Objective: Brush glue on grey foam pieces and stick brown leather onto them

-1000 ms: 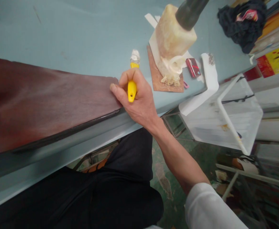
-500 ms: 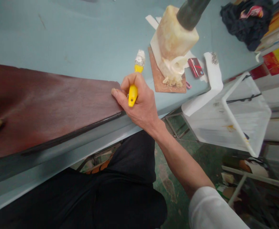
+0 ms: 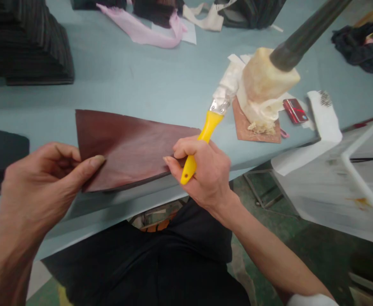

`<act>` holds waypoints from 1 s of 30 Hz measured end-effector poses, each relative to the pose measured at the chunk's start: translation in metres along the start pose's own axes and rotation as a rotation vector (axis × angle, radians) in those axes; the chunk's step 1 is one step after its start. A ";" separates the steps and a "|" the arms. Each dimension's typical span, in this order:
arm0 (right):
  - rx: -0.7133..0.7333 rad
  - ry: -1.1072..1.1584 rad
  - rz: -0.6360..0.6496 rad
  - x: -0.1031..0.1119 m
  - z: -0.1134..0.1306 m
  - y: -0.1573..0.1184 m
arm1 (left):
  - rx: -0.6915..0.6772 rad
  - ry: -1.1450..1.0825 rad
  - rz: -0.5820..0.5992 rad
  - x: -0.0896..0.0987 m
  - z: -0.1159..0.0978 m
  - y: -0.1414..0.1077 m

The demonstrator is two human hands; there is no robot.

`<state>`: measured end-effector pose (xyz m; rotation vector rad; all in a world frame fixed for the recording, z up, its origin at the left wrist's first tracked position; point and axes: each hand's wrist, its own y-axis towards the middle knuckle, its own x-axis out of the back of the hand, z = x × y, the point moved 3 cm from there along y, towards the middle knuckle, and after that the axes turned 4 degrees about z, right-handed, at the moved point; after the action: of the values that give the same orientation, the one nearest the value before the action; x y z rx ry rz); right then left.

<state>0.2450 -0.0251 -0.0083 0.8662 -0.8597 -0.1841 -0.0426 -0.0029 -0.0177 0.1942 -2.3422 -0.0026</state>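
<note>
A reddish-brown leather-like sheet (image 3: 135,148) lies along the table's near edge. My left hand (image 3: 49,178) pinches its left end, thumb on top and fingers underneath. At its right end, my right hand (image 3: 205,170) is closed around the yellow handle of a brush (image 3: 209,125), with thumb and forefinger at the sheet's edge. The brush points up and away, its bristles wrapped in something whitish. Just beyond it stands a stained, cream-coloured container (image 3: 263,76) with a dark tube at its top, on a brown board (image 3: 242,123).
Dark stacked sheets (image 3: 36,46) rise at the back left, and another dark stack (image 3: 3,153) is at the left edge. Pink cloth (image 3: 142,32) lies at the back. A red box (image 3: 295,111) and white strip (image 3: 326,117) sit right, near a whitish bin (image 3: 320,191).
The view has shifted, so my left hand and the stacks now show. The brush is tilted further to the right, and the brown sheet appears smaller, with both ends in view.
</note>
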 end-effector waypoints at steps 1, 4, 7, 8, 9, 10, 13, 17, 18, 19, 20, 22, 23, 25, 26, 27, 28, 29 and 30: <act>-0.009 -0.003 0.013 -0.005 0.002 -0.001 | 0.016 -0.047 0.007 -0.001 -0.004 0.000; -0.038 -0.021 0.035 -0.013 0.002 -0.005 | 0.058 -0.181 0.051 -0.003 -0.019 -0.002; -0.052 -0.012 0.044 -0.012 0.001 -0.005 | 0.112 -0.225 0.028 -0.002 -0.025 -0.001; -0.053 -0.010 0.049 -0.012 0.002 -0.004 | 0.132 -0.228 0.008 -0.001 -0.024 -0.001; -0.056 -0.011 0.056 -0.011 0.002 -0.004 | 0.145 -0.215 -0.018 0.001 -0.023 -0.002; -0.056 -0.014 0.063 -0.011 0.003 -0.003 | 0.148 -0.166 -0.051 0.004 -0.022 -0.004; -0.055 -0.021 0.079 -0.011 0.004 -0.002 | 0.040 0.147 -0.170 0.015 -0.030 -0.016; -0.059 -0.023 0.081 -0.011 0.005 -0.001 | -0.528 0.292 0.075 0.001 -0.066 -0.034; -0.061 -0.028 0.083 -0.011 0.005 -0.001 | -0.668 0.292 0.166 -0.006 -0.075 -0.036; -0.063 -0.035 0.085 -0.011 0.006 -0.001 | -0.780 0.308 0.233 -0.013 -0.081 -0.037; -0.065 -0.043 0.086 -0.011 0.006 0.000 | -0.856 0.348 0.277 -0.021 -0.085 -0.035; -0.068 -0.052 0.087 -0.011 0.007 0.000 | -0.926 0.443 0.295 -0.033 -0.088 -0.026; -0.068 -0.053 0.085 -0.012 0.007 0.000 | -0.932 0.481 0.285 -0.037 -0.087 -0.020; -0.071 -0.052 0.080 -0.012 0.008 0.001 | -0.907 0.539 0.257 -0.042 -0.081 -0.010; -0.073 -0.056 0.079 -0.012 0.009 0.001 | -0.883 0.563 0.237 -0.043 -0.077 -0.006; -0.074 -0.064 0.077 -0.012 0.009 0.002 | -0.854 0.585 0.219 -0.044 -0.073 -0.003; -0.074 -0.073 0.075 -0.012 0.009 0.002 | -0.819 0.607 0.207 -0.044 -0.069 0.000; -0.075 -0.079 0.076 -0.012 0.009 0.003 | -0.779 0.627 0.198 -0.043 -0.065 0.002; -0.077 -0.081 0.080 -0.011 0.009 0.004 | -0.736 0.643 0.192 -0.043 -0.062 0.004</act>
<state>0.2302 -0.0229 -0.0090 0.7549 -0.9556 -0.1826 0.0300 0.0103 -0.0045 -0.3486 -1.5810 -0.6057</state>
